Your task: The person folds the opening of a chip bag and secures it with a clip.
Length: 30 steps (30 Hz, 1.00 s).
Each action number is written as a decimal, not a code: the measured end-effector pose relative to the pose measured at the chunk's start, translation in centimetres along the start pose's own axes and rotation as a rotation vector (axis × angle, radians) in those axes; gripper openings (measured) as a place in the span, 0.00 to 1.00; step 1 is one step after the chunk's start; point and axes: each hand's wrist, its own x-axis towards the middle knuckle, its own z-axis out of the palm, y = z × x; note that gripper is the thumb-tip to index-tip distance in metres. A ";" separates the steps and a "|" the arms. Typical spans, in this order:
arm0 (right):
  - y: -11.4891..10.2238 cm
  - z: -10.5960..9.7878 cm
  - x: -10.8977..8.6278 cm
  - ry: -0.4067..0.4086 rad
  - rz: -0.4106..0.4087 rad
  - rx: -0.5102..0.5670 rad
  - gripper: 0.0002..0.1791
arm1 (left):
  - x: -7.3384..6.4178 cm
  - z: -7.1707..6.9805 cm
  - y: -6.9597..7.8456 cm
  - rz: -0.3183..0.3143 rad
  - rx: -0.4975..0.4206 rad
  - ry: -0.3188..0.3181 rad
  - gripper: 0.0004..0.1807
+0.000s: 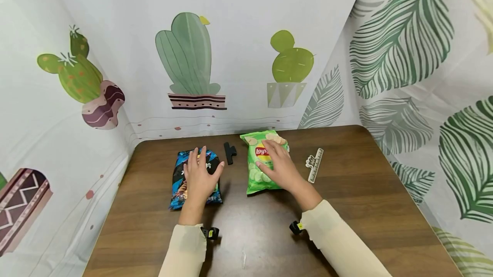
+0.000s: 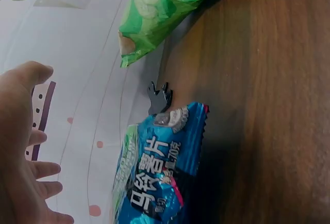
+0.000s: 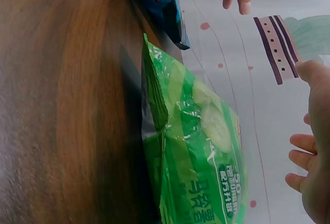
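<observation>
My left hand (image 1: 200, 183), fingers spread, hovers over a blue and black bag of potato chips (image 1: 179, 193) on the left of the table. In the left wrist view that hand stands apart from the bag's printed front (image 2: 160, 167). Over a green Lay's chip bag (image 1: 254, 185) I hold my right hand (image 1: 283, 168), its fingers extended. The right wrist view shows a gap between those fingers and the green bag (image 3: 201, 147). Between the two bags lies a black clip (image 1: 230, 153). A pale, long-jawed clip (image 1: 316, 165) with dark markings lies right of the green bag.
The brown wooden table (image 1: 366, 208) ends at a white cloth backdrop (image 1: 246, 54) printed with cacti and leaves. Dark bands with small devices (image 1: 211, 233) sit at both sleeve cuffs. A small clear strip (image 1: 244, 259) lies near the front of the table.
</observation>
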 end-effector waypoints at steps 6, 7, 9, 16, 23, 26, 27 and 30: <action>-0.6 0.2 -0.3 -0.008 -0.026 0.007 0.39 | -0.3 0.0 -0.7 -0.064 0.033 -0.016 0.49; -0.7 0.3 -0.3 -0.012 -0.030 0.013 0.39 | -0.4 0.0 -0.8 -0.077 0.036 -0.021 0.49; -0.9 0.4 -0.3 -0.025 -0.031 0.022 0.39 | -0.5 -0.1 -1.0 -0.101 0.045 -0.031 0.49; -1.8 0.8 -0.6 -0.053 -0.062 0.026 0.37 | -1.0 -0.2 -1.7 -0.164 0.018 -0.034 0.49; -2.6 1.4 -0.9 -0.089 -0.089 0.048 0.35 | -1.4 -0.1 -2.8 -0.207 0.028 0.002 0.48; -2.9 1.7 -1.1 -0.109 -0.084 0.054 0.35 | -1.6 -0.1 -3.2 -0.226 0.034 0.009 0.49; -3.0 1.8 -1.1 -0.116 -0.082 0.056 0.35 | -1.7 -0.2 -3.3 -0.231 0.034 0.012 0.49; -3.3 2.0 -1.2 -0.131 -0.083 0.062 0.35 | -1.9 -0.3 -3.7 -0.250 0.034 0.020 0.49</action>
